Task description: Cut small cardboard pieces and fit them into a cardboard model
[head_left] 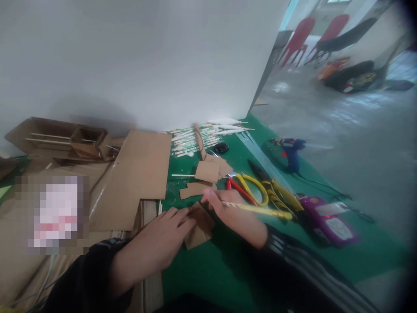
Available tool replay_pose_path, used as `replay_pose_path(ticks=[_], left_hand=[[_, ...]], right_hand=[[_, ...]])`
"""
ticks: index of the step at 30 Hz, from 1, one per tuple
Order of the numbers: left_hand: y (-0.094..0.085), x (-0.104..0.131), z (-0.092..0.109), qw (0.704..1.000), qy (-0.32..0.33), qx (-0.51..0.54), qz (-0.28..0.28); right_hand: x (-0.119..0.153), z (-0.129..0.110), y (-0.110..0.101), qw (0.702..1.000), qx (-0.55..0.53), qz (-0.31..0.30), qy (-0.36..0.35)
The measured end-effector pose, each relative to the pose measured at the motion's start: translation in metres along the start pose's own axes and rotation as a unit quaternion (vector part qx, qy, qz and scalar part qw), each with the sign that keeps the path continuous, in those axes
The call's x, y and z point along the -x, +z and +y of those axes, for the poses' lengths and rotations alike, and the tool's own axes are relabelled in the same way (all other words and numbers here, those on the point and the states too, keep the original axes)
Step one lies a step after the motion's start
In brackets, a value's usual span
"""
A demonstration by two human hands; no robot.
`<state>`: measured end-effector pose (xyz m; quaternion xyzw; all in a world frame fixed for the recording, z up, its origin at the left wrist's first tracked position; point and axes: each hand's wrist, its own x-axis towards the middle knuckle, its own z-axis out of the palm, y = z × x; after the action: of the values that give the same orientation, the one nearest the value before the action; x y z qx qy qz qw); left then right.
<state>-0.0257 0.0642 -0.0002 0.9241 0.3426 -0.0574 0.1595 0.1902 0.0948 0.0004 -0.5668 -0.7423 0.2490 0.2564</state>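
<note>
A left hand (163,230) presses flat on a small cardboard piece (198,226); the right hand (228,208) pinches a yellow pencil (260,210). Should the left hand's pressure ease, the piece could slide on the green mat (208,269).

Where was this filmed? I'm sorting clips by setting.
Probably a craft or model-making workbench: a green mat strewn with cut cardboard pieces, a blue glue gun and scissors. Both hands work a small cardboard piece.

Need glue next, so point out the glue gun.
In the head view, the glue gun stands on the green mat at the right, beyond the scissors.
</note>
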Motion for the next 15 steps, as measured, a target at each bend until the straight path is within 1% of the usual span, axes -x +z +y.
replay_pose_path(ticks=[3, 7, 10, 15], left_hand=[[0.003, -0.003, -0.002, 0.999, 0.014, -0.031, 0.027], [0.008, -0.004, -0.004, 0.997, 0.02, -0.033, 0.068], [0.006, -0.006, -0.003, 0.995, 0.044, -0.044, 0.078], [0.002, -0.009, -0.005, 0.99, 0.09, -0.062, 0.087]], right_hand=[[0.001, 0.0, -0.006, 0.999, 0.004, -0.038, 0.002], [0.001, 0.002, -0.011, 0.995, -0.017, -0.095, -0.009], [0.002, 0.001, -0.012, 0.991, -0.042, -0.129, -0.006], [0.003, -0.001, -0.013, 0.988, -0.083, -0.133, -0.009]])
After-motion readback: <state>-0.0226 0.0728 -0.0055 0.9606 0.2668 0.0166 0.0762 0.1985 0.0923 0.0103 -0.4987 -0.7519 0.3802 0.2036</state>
